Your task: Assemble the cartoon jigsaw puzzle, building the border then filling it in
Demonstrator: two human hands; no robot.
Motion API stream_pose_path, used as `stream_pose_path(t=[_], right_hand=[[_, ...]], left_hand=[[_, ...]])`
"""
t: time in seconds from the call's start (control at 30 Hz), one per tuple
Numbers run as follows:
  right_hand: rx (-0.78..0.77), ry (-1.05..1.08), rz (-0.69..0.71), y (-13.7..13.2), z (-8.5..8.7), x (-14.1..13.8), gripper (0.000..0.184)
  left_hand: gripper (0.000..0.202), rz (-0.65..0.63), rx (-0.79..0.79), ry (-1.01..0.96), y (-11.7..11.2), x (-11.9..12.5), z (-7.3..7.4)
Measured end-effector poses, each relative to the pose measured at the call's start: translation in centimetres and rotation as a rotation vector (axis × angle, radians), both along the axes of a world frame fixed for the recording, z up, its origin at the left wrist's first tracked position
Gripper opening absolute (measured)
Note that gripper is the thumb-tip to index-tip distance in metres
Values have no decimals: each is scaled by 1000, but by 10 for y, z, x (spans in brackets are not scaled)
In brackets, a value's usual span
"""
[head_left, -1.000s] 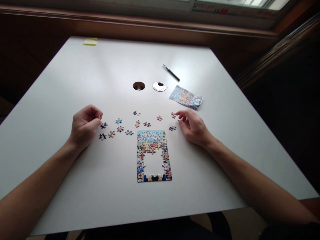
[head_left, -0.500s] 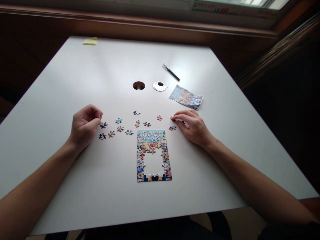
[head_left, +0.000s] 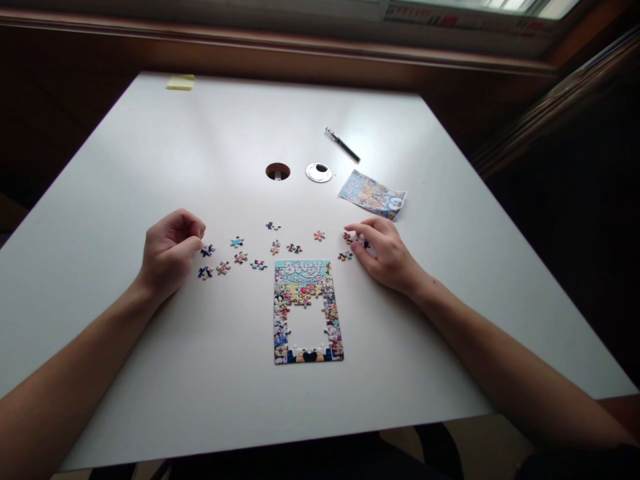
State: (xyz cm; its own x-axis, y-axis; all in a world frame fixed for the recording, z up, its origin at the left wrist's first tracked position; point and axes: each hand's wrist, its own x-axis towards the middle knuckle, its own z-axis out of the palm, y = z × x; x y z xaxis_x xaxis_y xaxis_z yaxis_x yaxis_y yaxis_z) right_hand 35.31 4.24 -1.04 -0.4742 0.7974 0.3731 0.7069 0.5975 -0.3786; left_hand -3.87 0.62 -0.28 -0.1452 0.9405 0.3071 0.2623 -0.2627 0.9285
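A small partly built jigsaw puzzle (head_left: 307, 312) lies on the white table (head_left: 250, 133) in front of me, with an unfilled gap in its middle. Several loose pieces (head_left: 240, 257) are scattered just beyond it. My left hand (head_left: 169, 252) rests curled in a loose fist beside the leftmost pieces (head_left: 207, 251), with nothing visible in it. My right hand (head_left: 387, 253) is curled at the right end of the row, its fingertips pinching a loose piece (head_left: 349, 237) on the table. Another piece (head_left: 345, 255) lies just below its fingers.
A colourful puzzle wrapper (head_left: 373, 195) lies beyond my right hand. Farther back are a black pen (head_left: 343, 145), a round cable hole (head_left: 277, 171) and its white cap (head_left: 319, 173). A yellow sticky-note pad (head_left: 181, 83) sits at the far left corner.
My right hand's fingers have curled in and closed on the loose piece at the right end of the row. My left hand has stayed still.
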Motion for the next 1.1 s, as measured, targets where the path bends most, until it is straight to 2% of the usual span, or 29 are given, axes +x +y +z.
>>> stream_pose_path(t=[0.2,0.37,0.7,1.1], right_hand=[[-4,-15,-5,0,-1,0,23],[21,-26,13,0,-2,1,35],[-6,-13,1,1,0,0,18],[4,89,9,-3,1,-1,14]], left_hand=[[16,4,-2,10,0,-1,-1],[16,0,-4,13,0,-1,-1],[16,-3,-1,1,0,1,1],[16,0,1,8,0,-1,-1]])
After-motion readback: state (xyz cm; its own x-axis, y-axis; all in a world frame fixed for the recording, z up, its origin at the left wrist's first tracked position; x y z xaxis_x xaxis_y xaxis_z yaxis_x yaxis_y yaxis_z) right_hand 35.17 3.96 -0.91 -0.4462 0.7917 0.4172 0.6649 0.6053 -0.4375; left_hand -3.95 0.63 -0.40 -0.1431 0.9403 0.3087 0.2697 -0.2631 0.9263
